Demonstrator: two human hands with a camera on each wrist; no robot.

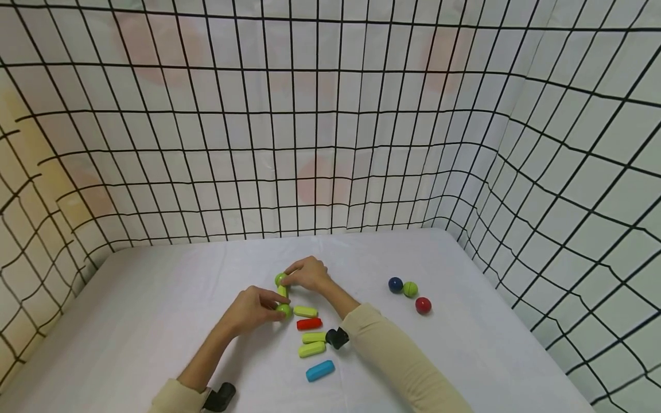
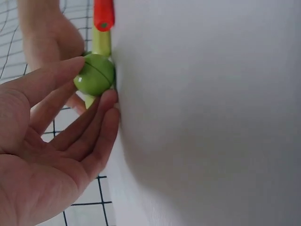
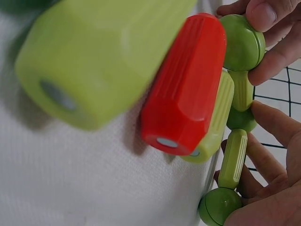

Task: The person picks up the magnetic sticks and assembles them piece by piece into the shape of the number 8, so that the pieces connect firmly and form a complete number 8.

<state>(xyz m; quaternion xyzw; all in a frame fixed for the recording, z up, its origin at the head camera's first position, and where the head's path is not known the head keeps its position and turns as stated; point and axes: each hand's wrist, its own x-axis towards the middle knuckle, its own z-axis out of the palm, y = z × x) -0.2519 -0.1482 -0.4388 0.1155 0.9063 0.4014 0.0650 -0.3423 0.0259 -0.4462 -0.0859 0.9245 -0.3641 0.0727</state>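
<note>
My left hand (image 1: 253, 312) pinches the near green ball (image 2: 95, 75) between thumb and fingers. From that ball a yellow-green rod (image 3: 242, 89) runs to a second green ball (image 1: 280, 279). My right hand (image 1: 308, 272) grips the far part of this chain, its fingers at the second ball. In the right wrist view another yellow-green rod (image 3: 233, 159) leads on to a third green ball (image 3: 220, 207) by the right hand; the head view hides these behind that hand. A loose yellow-green rod (image 1: 306, 311) lies just right of the near ball.
A red rod (image 1: 309, 324), two more yellow-green rods (image 1: 312, 349) and a blue rod (image 1: 320, 370) lie nearer me. Farther right sit a dark blue ball (image 1: 395, 285), a green ball (image 1: 410, 289) and a red ball (image 1: 423, 305). Black netting (image 1: 315, 132) surrounds the white table.
</note>
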